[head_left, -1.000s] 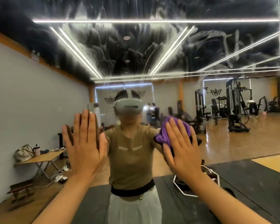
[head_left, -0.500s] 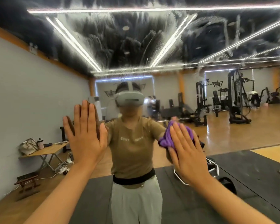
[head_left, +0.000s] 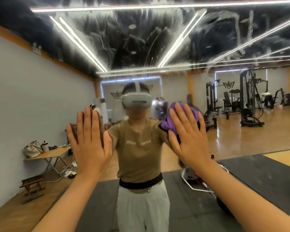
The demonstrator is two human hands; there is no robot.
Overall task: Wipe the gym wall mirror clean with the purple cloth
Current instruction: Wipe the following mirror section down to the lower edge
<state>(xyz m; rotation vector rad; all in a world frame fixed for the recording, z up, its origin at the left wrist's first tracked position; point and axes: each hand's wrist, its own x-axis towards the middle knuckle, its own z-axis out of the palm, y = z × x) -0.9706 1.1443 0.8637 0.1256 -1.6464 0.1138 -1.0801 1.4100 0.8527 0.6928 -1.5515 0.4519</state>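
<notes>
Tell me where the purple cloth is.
Purple cloth sits right of centre in the head view, pressed flat against the mirror under the right hand.

Crumpled purple cloth (head_left: 172,122) against smeared wall mirror (head_left: 141,39), centre-right

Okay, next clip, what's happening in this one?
A person stands facing a gym wall mirror with both palms up against the glass. The right hand, fingers straight, presses a purple cloth flat to the mirror at about shoulder height. The left hand rests bare and flat on the glass beside it. Streaky white smears cover the upper part of the mirror, so much is not yet clean.
</notes>
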